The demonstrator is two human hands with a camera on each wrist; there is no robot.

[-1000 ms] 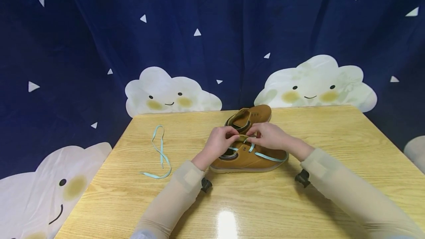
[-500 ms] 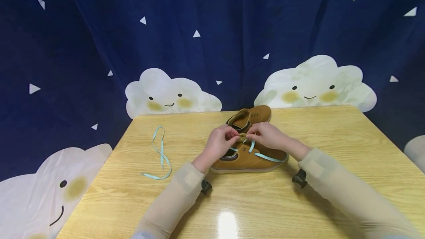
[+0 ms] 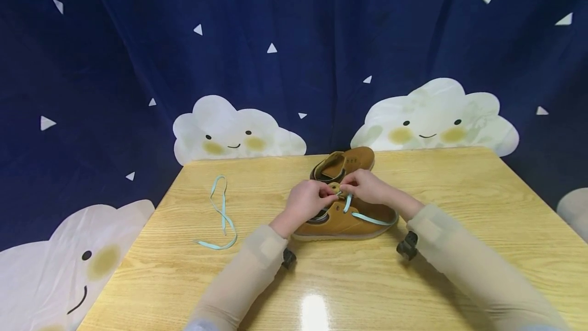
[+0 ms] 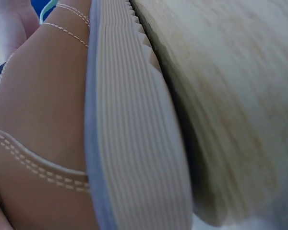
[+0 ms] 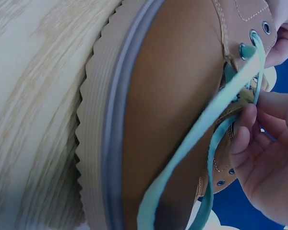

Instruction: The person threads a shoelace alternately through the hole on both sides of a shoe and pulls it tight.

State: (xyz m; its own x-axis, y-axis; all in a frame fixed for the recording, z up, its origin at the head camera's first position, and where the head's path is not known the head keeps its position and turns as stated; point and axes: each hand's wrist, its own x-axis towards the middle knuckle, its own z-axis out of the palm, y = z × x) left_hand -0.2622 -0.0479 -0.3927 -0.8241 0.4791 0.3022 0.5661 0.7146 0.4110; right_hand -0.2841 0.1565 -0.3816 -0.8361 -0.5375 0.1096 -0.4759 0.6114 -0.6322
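In the head view a brown shoe with light blue lacing lies on its sole, toe to the right. My left hand is at its opening, thumb and forefinger pinching the short tip of the shoelace beside the tongue. My right hand pinches the tongue's edge from the other side. In the right wrist view a thin stretch of lace runs from a metal eyelet to the fingertips of the right hand. The left wrist view shows mainly the ribbed sole.
A second brown shoe, with no lace showing, stands close behind the first. Another light blue lace lies curled on the wooden table at left. A dark blue curtain with clouds hangs behind the table.
My left hand has let go of the tongue and shifted slightly down and right to the lace tip. My right hand has stayed at the tongue, its forearm moving slightly left.
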